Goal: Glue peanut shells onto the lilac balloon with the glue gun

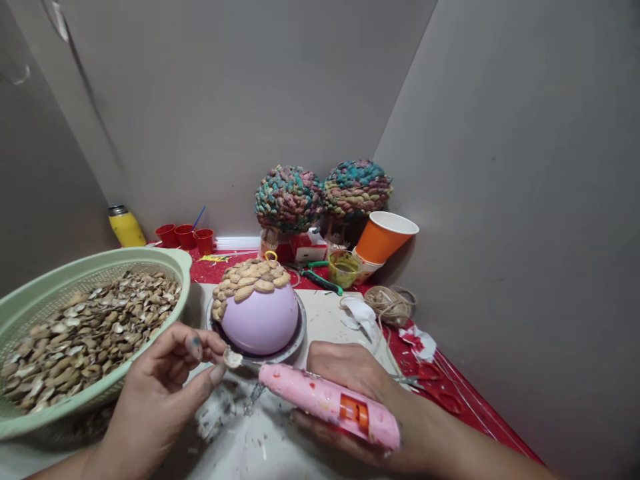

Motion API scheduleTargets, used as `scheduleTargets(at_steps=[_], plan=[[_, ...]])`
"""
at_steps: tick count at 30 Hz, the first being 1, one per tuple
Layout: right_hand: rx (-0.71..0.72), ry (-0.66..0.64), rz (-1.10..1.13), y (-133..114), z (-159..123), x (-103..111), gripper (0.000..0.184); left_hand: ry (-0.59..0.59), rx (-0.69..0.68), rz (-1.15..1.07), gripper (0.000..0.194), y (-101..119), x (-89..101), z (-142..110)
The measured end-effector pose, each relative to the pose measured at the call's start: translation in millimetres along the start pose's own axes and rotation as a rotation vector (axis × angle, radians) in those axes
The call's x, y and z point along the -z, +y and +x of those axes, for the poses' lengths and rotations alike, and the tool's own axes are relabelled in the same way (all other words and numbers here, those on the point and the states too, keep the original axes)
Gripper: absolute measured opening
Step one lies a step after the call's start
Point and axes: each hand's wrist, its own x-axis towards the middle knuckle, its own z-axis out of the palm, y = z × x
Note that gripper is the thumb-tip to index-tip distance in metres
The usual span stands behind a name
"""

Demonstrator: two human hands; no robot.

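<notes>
Between thumb and fingertips, my left hand (173, 383) pinches a peanut shell half (233, 358), its pale hollow side showing. My right hand (345, 383) is wrapped round a pink hot glue gun (325, 400), whose nozzle points left and meets the shell or stops just short of it; I cannot tell which. Behind both hands a lilac ball (263, 320) rests in a round metal dish (301, 327). Overlapping peanut shells (250, 279) cover its top and upper left side, and a small yellow ring (271, 256) sticks up there.
At left stands a green colander (183, 267) full of shells. Behind are red cups (185, 237), a yellow bottle (127, 228), two colourful shell-covered balls (289, 199), orange paper cups (383, 239) and green-handled pliers (323, 281). Twine (390, 305) and scissors (440, 393) lie at right.
</notes>
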Motion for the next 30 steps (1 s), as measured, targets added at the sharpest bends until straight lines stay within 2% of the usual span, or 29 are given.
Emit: scheduleTargets(at_steps=[6, 15, 23, 30], plan=[[-0.019, -0.016, 0.003, 2.1, -0.8, -0.5, 0.024, 0.02, -0.004, -0.015, 0.024, 0.8, 0.2, -0.4], [-0.05, 0.042, 0.01, 9.1, -3.4, -3.1, 0.031, 0.023, -0.004, -0.017, 0.023, -0.6, 0.7, -0.8], [-0.093, -0.002, 0.074, 2.4, -1.2, -2.1, 0.025, 0.013, -0.005, 0.004, 0.022, -0.6, 0.8, 0.4], [-0.061, 0.037, 0.067, 5.2, -2.7, -3.2, 0.028, 0.03, -0.05, 0.033, 0.024, -1.9, 1.2, 0.5]])
